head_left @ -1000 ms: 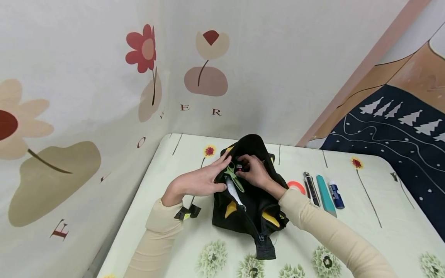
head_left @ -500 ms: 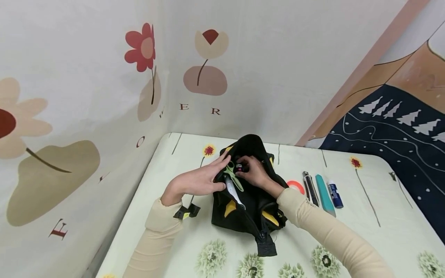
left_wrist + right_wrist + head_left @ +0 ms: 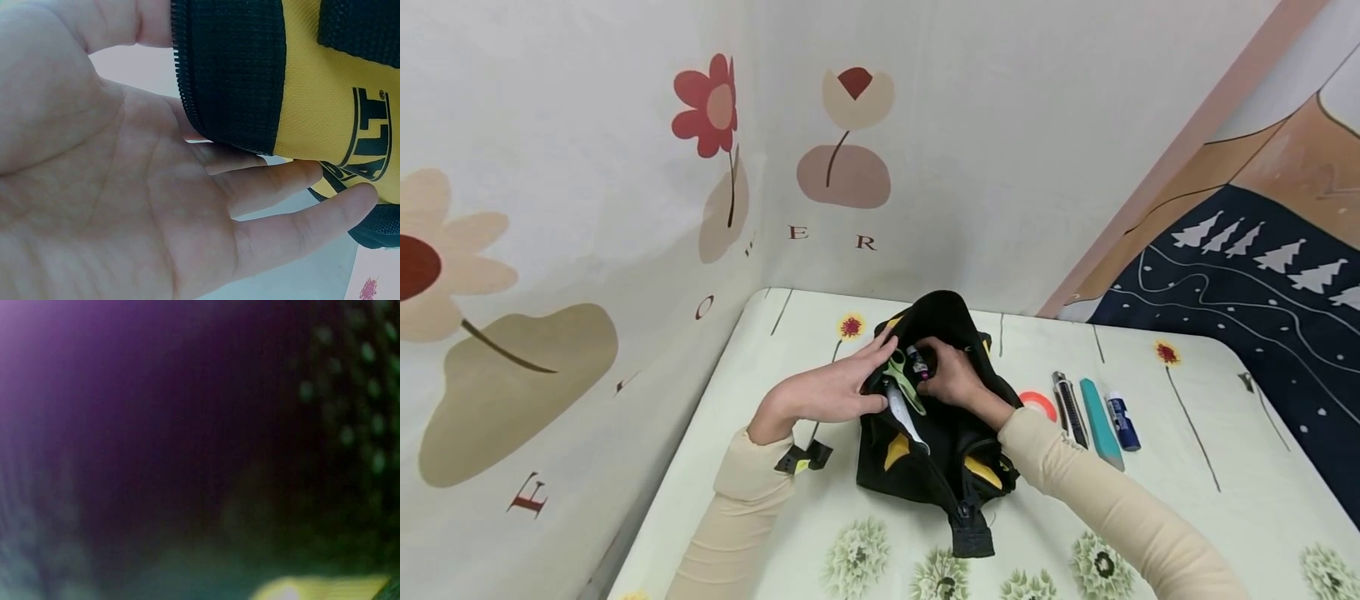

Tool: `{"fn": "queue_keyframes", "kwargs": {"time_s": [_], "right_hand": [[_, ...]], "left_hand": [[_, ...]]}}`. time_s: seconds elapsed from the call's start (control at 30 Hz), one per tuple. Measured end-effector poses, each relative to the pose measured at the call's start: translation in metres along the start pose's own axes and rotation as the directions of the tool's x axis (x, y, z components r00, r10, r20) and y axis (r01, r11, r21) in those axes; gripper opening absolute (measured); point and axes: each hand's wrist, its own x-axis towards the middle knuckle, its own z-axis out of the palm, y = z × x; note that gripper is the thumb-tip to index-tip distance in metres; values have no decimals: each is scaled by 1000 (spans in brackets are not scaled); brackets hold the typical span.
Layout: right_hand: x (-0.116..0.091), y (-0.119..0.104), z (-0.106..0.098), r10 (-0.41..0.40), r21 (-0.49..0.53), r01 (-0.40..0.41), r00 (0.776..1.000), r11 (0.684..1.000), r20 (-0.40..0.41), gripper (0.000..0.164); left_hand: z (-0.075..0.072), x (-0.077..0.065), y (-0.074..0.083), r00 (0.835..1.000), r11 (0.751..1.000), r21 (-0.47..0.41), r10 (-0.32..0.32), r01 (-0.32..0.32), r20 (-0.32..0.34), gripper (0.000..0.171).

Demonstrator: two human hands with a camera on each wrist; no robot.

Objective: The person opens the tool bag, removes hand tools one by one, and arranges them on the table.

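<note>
The small tube (image 3: 917,363) inside the black bag (image 3: 883,479) now shows more of its length beside the green scissors (image 3: 901,379), where half a second ago the right hand (image 3: 953,375) hid most of it; so it comes clearer of the bag's dark inside but is still within the mouth. The right fingers curl beside the tube, though whether they grip it I cannot tell: the right wrist view is a dark blur. The left wrist view adds what the head view hides: the left hand's (image 3: 838,387) fingers are spread, straight, at the zip edge (image 3: 181,75), clenching nothing, near yellow cloth with black lettering (image 3: 372,134)
</note>
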Motion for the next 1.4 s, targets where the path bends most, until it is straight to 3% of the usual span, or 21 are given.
{"fn": "queue_keyframes", "kwargs": {"time_s": [0.33,0.6,1.4], "right_hand": [[-9,-8,-6,73,34,-75,996,997,59,75],[-16,-18,-14,103,50,-106,993,993,52,78],[-48,-38,-38,13,202,0,998,979,-60,80]], "left_hand": [[1,-2,-4,1000,1000,11,-11,12,-6,86],[0,-4,-2,1000,1000,11,-11,12,-9,87],[-1,-3,0,1000,1000,3,-13,13,-9,87]]}}
